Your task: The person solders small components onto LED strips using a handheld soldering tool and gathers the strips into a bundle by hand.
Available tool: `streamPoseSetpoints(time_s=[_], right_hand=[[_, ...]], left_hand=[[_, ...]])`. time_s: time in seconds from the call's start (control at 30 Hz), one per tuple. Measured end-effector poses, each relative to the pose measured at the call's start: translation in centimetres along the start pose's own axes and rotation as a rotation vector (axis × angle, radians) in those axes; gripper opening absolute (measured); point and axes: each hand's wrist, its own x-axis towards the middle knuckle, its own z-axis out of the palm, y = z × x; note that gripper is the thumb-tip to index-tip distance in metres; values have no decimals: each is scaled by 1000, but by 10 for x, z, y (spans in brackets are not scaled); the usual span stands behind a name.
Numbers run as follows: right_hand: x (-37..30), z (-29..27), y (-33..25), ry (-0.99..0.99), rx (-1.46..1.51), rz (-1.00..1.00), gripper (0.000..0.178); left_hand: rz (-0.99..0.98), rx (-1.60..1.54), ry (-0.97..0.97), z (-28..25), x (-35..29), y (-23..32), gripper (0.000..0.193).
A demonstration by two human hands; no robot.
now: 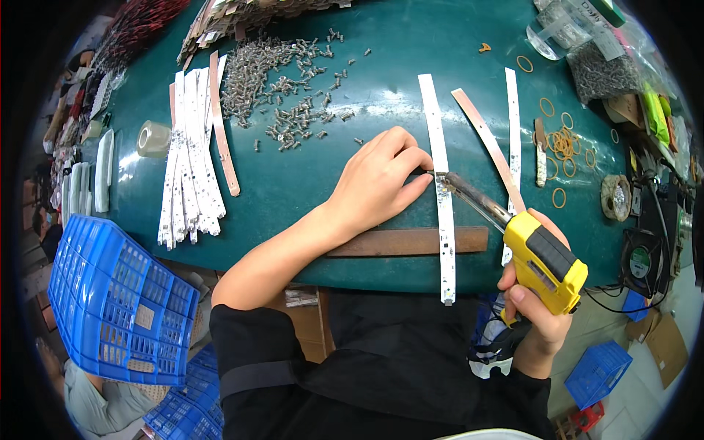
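Observation:
My right hand point(539, 308) grips a yellow and black soldering gun point(544, 257) by its handle, a finger near the trigger. Its metal tip meets a long white circuit-board strip point(445, 235), which lies across a brown bar point(367, 243). At the strip's left edge, right by the tip, the thumb and forefinger of my left hand point(375, 180) are pinched together. Whatever sits between them is too small to make out. Just right of this strip lie a copper-coloured strip point(488, 139) and another white strip point(513, 125), partly behind the soldering gun.
Loose small metal parts point(257, 81) are heaped at the back left, beside a stack of white strips point(192, 161). Rubber bands point(563, 144), a round tin point(616, 198) and a small fan point(640, 253) sit at the right. A blue crate point(121, 301) stands at the lower left.

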Motion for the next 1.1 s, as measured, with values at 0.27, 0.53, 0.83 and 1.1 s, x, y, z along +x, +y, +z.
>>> streamPoseSetpoints(time_s=[0.27, 0.53, 0.83, 1.1], right_hand=[[-1, 6, -1, 123, 49, -100, 85], [-11, -6, 0, 254, 20, -183, 90], [2, -46, 41, 458, -1266, -557, 75], [12, -46, 41, 353, -1257, -551, 82]], left_hand=[[8, 3, 5, -1, 0, 0, 16], [-10, -10, -17, -3, 2, 2, 17], [259, -166, -71, -22, 6, 11, 29], [711, 41, -442, -8, -17, 52, 26]])
